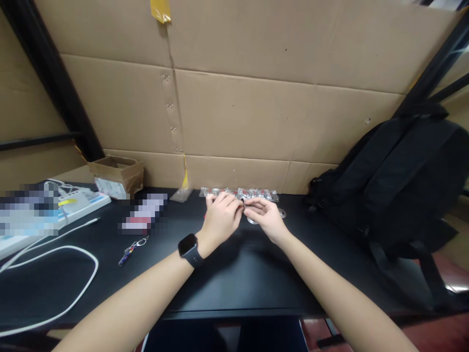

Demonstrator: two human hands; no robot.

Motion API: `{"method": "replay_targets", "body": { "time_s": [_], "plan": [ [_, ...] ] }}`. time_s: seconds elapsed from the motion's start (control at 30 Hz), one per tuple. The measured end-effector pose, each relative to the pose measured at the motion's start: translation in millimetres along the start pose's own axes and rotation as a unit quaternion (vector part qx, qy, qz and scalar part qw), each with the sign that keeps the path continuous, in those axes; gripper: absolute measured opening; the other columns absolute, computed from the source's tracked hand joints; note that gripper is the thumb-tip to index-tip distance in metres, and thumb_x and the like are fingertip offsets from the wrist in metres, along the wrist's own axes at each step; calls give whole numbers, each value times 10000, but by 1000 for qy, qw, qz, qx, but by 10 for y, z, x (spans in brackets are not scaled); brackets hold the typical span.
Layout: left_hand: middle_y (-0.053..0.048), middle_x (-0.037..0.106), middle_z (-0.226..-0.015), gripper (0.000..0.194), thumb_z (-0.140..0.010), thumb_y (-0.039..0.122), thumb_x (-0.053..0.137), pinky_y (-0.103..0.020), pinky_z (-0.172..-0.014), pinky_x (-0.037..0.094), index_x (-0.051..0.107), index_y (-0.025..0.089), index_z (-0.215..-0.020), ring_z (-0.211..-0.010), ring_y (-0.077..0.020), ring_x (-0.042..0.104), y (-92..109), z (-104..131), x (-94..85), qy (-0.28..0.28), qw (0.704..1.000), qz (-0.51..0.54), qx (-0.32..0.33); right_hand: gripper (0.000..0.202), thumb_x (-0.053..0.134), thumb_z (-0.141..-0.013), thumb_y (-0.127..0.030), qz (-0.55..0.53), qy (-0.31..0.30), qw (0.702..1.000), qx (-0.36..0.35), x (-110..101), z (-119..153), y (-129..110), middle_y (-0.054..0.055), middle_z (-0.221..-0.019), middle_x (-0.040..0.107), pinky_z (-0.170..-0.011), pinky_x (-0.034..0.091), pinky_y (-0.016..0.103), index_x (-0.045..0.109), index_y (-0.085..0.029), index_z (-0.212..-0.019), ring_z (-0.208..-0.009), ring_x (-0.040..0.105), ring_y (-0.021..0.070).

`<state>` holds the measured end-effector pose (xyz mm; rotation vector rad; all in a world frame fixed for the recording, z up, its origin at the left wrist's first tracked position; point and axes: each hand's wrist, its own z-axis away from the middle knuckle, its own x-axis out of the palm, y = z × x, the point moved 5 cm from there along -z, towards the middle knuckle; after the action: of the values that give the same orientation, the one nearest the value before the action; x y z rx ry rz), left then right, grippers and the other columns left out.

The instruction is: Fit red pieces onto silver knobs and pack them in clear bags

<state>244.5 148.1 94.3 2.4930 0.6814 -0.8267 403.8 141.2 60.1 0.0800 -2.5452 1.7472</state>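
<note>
My left hand (pixel 222 217), with a dark smartwatch (pixel 188 247) on its wrist, meets my right hand (pixel 266 219) above the middle of the table. Between their fingertips both hands pinch a small round, thin-edged disc (pixel 244 204), seen nearly edge-on; its exact kind does not show. On the table behind and below my right hand lie silvery round pieces (pixel 282 213), partly hidden by the fingers. A row of small clear plastic packets (pixel 256 193) with red and silver contents runs along the back, behind both hands.
The black table (pixel 238 283) ends at a cardboard wall (pixel 234 122). Right stands a black backpack (pixel 399 181). Left are a small cardboard box (pixel 119 173), a keychain (pixel 130 252), a white cable (pixel 93 254) and a blurred-out item (pixel 144 215). A clear bag (pixel 181 194) lies near the wall.
</note>
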Motion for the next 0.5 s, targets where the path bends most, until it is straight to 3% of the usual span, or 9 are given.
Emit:
{"method": "replay_targets", "body": {
  "time_s": [0.1, 0.2, 0.3, 0.5],
  "plan": [
    [-52, 770, -969, 115, -896, 270, 612, -454, -927, 429, 716, 234, -863, -972, -258, 673, -188, -8, 114, -16, 983, 142, -115, 334, 882, -685, -309, 41, 3, 999, -27, 12, 10, -12, 66, -1183, 742, -1037, 543, 473, 750, -241, -984, -1062, 721, 259],
    [-55, 785, -954, 150, -862, 342, 656, -392, -885, 515, 749, 225, -859, -932, -252, 713, -333, -4, 262, -73, 930, 303, -194, 377, 886, -680, -322, 101, 14, 993, -59, 7, 21, -28, 76, -1195, 741, -1036, 544, 499, 773, -248, -1031, -1061, 722, 286],
    [-68, 787, -959, 211, -824, 393, 706, -374, -909, 530, 767, 195, -862, -958, -265, 715, -395, -9, 306, -86, 895, 376, -225, 392, 872, -707, -335, 145, 6, 987, -71, 2, 22, -70, 68, -1198, 742, -1041, 542, 503, 779, -271, -1082, -1091, 711, 296],
    [-74, 784, -911, 198, -813, 343, 728, -358, -904, 523, 776, 154, -844, -913, -247, 707, -408, -13, 294, -53, 885, 403, -226, 240, 637, -934, -375, 235, -26, 965, -113, 31, 16, -183, 63, -1220, 735, -1073, 504, 475, 786, -266, -1087, -1183, 666, 271]
  ]
}}
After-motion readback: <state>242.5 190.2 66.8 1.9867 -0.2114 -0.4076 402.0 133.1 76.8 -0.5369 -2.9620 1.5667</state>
